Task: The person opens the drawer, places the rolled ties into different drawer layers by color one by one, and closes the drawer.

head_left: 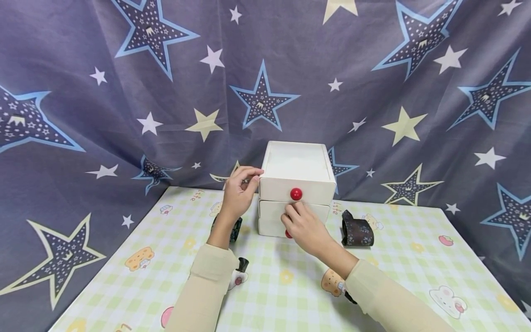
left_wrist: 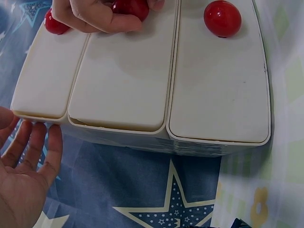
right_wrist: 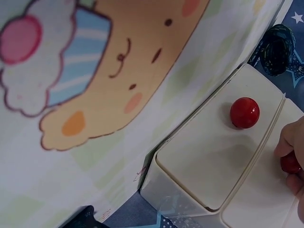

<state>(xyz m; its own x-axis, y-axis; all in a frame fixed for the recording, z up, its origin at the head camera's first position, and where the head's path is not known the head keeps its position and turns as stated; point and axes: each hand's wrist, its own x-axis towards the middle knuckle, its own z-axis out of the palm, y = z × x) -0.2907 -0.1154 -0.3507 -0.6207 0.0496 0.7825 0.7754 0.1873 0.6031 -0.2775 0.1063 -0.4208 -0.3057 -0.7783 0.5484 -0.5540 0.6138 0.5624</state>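
Observation:
A small white drawer cabinet (head_left: 296, 159) stands at the back of the table, its drawers stacked and fitted with round red knobs. My right hand (head_left: 304, 228) pinches the middle drawer's red knob (left_wrist: 130, 8) between fingers and thumb. Above that hand the top drawer's knob (head_left: 296, 194) shows in full. The bottom drawer's knob (right_wrist: 244, 113) is bare in the right wrist view. My left hand (head_left: 240, 191) is at the cabinet's upper left edge, its fairly straight fingers (left_wrist: 53, 147) touching the side near the top drawer. All the drawers look pushed in or nearly so.
A dark patterned cloth roll (head_left: 357, 232) sits right of the cabinet. Another dark roll (head_left: 237, 229) is partly hidden behind my left forearm. The table wears a green checked cloth (head_left: 415, 276) with cartoon prints. A star-patterned curtain (head_left: 290, 46) hangs close behind the cabinet.

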